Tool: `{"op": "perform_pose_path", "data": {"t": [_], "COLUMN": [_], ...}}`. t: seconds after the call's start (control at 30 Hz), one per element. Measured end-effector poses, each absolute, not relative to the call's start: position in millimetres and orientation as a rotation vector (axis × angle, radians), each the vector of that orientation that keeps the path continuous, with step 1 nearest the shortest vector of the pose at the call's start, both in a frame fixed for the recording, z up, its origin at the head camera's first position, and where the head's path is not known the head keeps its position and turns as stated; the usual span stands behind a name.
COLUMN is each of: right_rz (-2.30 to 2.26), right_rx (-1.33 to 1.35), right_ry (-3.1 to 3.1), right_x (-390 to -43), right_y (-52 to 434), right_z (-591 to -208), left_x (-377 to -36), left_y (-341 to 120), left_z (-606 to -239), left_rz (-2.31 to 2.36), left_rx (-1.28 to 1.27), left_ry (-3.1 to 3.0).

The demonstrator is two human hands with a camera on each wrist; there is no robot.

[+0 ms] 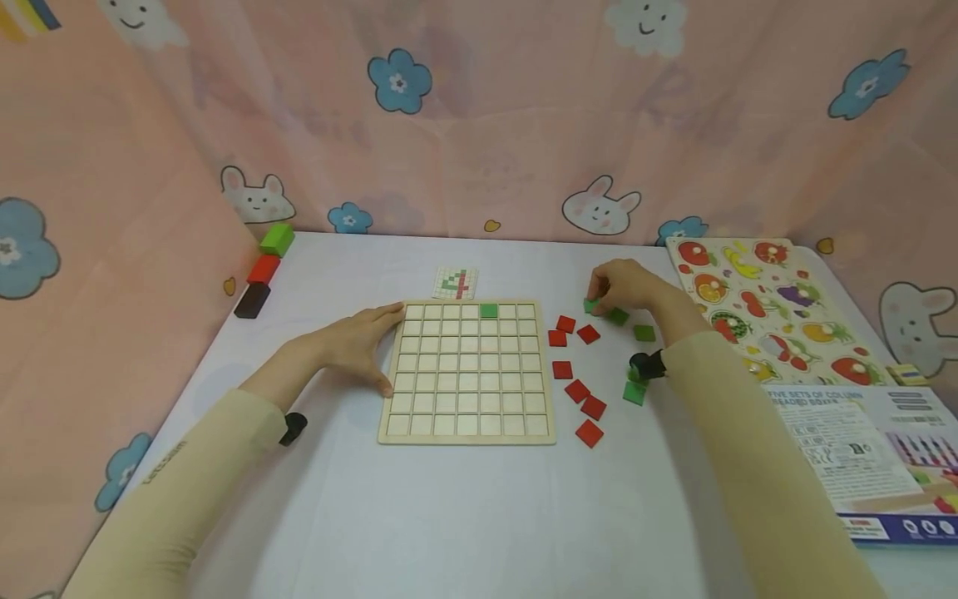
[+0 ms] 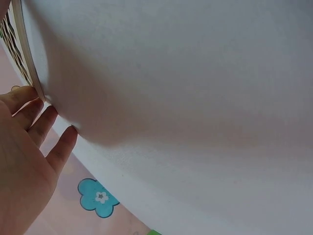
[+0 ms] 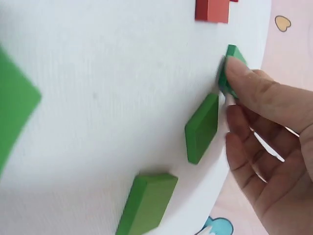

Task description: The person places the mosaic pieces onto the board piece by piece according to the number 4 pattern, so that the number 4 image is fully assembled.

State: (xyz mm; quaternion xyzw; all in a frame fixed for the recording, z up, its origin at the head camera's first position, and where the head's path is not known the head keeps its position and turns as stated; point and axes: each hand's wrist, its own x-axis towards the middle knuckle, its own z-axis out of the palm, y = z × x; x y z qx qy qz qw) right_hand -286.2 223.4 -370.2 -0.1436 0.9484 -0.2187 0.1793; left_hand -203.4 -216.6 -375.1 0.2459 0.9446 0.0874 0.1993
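Note:
A wooden grid board (image 1: 471, 439) lies flat on the white table, with one green tile (image 1: 489, 310) in its top row. My left hand (image 1: 358, 345) rests along the board's left edge, thumb low and fingers near the upper corner; in the left wrist view those fingers (image 2: 61, 152) touch the frame and table. Right of the board, my right hand (image 1: 623, 287) pinches a green square tile (image 3: 234, 61) between thumb and fingers, at table level. Another green tile (image 3: 203, 129) lies right beside it, and a further one (image 3: 149, 200) sits nearer the wrist camera.
Several red tiles (image 1: 589, 433) are scattered along the board's right side. Behind the board lies a small pattern card (image 1: 455, 284). Green, red (image 1: 264, 269) and black blocks line the left edge. At right are a fruit puzzle board (image 1: 778, 308) and a printed box (image 1: 861, 449).

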Motion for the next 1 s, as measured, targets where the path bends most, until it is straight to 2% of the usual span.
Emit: {"op": "perform_pose_path", "data": {"t": [0.2, 0.63, 1.0], "right_rz": [-0.766, -1.061, -0.855], "right_rx": [-0.399, -0.673, -0.737], "right_ry": [2.777, 2.582, 2.639], "right_x": [-283.4, -255.4, -250.2], "right_y": [196.2, 79.0, 56.0], "right_z": [-368.0, -368.5, -373.9], "left_x": [-203.4, -204.2, -204.5], "left_y": [-216.1, -216.1, -216.4], "left_z": [-376.6, -374.7, -377.2], "left_rz": [0.245, 0.249, 0.261], "left_rx": [0.685, 0.692, 0.681], "left_ry": [2.641, 2.641, 2.639]}}
